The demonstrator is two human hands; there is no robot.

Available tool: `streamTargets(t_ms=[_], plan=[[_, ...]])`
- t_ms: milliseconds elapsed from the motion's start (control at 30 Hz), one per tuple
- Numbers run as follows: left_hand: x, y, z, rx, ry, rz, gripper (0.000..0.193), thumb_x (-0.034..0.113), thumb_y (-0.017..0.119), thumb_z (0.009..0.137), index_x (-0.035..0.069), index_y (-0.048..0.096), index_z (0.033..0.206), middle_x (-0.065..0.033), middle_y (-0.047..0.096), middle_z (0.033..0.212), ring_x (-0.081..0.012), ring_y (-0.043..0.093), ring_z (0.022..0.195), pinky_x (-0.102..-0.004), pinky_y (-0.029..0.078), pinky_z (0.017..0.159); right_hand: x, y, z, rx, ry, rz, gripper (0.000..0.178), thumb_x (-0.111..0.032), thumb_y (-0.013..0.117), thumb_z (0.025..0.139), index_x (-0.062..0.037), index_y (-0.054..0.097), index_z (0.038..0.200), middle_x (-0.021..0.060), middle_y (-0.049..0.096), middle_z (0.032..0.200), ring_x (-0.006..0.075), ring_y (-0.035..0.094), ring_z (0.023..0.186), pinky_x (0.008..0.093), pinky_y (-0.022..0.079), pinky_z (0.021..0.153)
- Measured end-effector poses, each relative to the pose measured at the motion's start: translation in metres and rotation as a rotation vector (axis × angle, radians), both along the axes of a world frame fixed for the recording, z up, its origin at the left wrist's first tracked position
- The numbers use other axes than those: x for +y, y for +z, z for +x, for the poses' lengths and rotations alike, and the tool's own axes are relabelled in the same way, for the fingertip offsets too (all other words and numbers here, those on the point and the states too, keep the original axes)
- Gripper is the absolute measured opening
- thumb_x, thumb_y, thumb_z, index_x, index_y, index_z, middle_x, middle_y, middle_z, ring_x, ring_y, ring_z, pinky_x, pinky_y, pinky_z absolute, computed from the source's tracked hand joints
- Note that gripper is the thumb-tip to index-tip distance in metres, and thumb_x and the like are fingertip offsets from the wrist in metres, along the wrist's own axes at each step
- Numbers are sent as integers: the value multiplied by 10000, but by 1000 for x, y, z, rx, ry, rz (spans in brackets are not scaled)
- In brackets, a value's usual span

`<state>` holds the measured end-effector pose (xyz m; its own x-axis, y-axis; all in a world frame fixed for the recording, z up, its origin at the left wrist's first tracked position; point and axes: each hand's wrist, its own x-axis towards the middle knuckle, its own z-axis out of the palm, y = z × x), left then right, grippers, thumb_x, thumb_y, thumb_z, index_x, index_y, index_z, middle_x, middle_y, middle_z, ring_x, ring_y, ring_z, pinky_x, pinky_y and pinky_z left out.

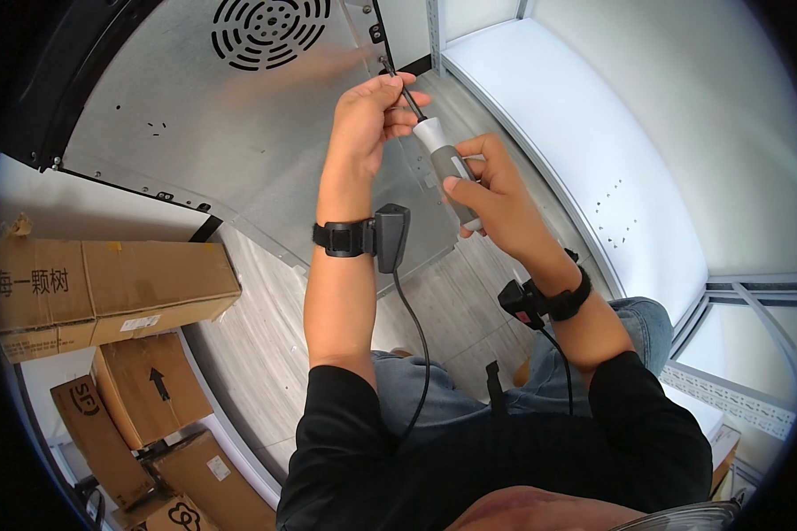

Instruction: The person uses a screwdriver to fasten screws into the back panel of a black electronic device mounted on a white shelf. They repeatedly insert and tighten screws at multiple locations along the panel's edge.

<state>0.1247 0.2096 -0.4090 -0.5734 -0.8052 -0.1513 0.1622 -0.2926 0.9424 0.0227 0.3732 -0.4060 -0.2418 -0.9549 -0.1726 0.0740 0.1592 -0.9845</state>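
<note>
My right hand (498, 196) is wrapped around the grey and white handle of a screwdriver (453, 170), which slants up and to the left. Farther up, the fingers of my left hand (367, 115) close around its dark shaft. The tip reaches the edge of a large grey metal panel (266, 150), by a small black bracket (376, 34); whether a screw sits under the tip cannot be made out. Round vent slots (271, 25) are cut into the panel's upper part.
A white shelf (584, 133) at the right carries several small loose screws (613, 215). Cardboard boxes (155, 283) are stacked at the lower left. Grey plank floor (257, 310) shows between. Cables run from black devices (391, 237) strapped to my wrists.
</note>
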Motion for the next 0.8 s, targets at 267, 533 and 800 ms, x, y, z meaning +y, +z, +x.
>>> streamTargets(t_ms=[267,533,800], plan=[[-7,-12,-4,-58,79,-22,159,171,535,905,23,594,899,-75,649,716,-70,528,483,-203,409,454,-1,5,6,77,110,131,369,-225,639,817,-27,464,1074,53,540,792,108,509,527,245,423,472],[-1,-3,1,-41,-25,-16,216,226,495,928,39,601,949,-49,647,737,-57,530,577,-205,420,544,-4,-16,6,105,6,-27,459,-217,640,809,-26,413,1159,44,550,718,110,501,522,258,417,497],[-4,-11,-1,-64,-23,-57,202,228,500,924,50,588,891,-25,613,676,-80,546,611,-212,365,537,-1,5,-2,-98,81,163,562,-243,641,810,-24,334,1228,80,566,806,117,529,621,284,438,522]])
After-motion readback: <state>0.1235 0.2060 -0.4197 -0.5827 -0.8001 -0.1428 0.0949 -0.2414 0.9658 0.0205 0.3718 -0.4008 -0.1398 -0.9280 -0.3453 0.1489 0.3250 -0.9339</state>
